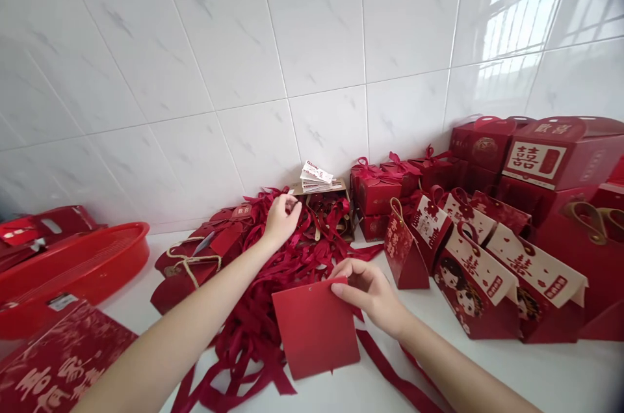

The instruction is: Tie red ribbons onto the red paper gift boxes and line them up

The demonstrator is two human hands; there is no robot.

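My right hand (pixel 363 289) pinches the top right corner of a flat red card (pixel 316 328), which has a small hole near its upper edge. The card hangs nearly upright over the white table. Farther back, my left hand (pixel 283 218) is closed at the fingertips above a heap of dark red ribbons (pixel 253 309); a small pale tip shows by its fingers, and what it grips cannot be made out. Just right of that hand, an open box (pixel 350 205) holds more ribbons, with a stack of small printed white cards (pixel 314 173) at its back edge.
Red gift boxes (pixel 377 195) with bows and triangular bags (pixel 480 276) stand at the right, beside larger boxes (pixel 550 153). At the left are a red plastic basin (pixel 117 257), a printed red bag (pixel 63 361) and a corded bag (pixel 180 270). A tiled wall rises behind.
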